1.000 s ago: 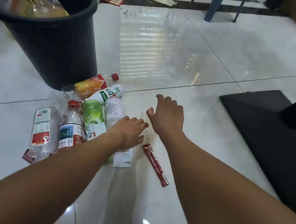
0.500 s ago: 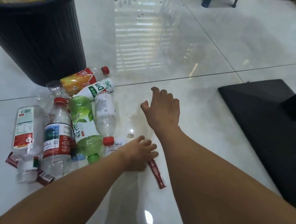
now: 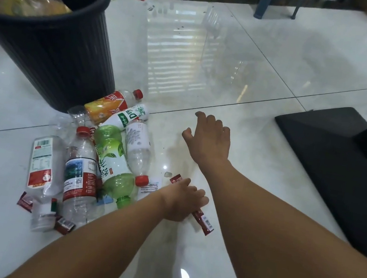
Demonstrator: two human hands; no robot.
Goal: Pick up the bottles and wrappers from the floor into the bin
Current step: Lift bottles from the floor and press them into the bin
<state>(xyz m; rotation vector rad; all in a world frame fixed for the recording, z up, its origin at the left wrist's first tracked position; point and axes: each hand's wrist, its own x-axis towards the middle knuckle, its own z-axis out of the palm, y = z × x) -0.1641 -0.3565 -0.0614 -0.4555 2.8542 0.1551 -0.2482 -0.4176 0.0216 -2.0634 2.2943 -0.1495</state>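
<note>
Left hand (image 3: pixel 182 202) is curling its fingers over the middle of the red wrapper (image 3: pixel 204 222), which is lying diagonally beneath it, ends sticking out both sides; right hand (image 3: pixel 208 140) is hovering spread just beyond; bin (image 3: pixel 58 59) is standing beyond it, leftward.

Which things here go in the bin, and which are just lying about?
For the job:
black bin
green bottle
orange bottle
red-capped water bottle
long red wrapper, gripped by the left hand
small red wrapper

Just lying about:
black table base
blue chair legs
</note>
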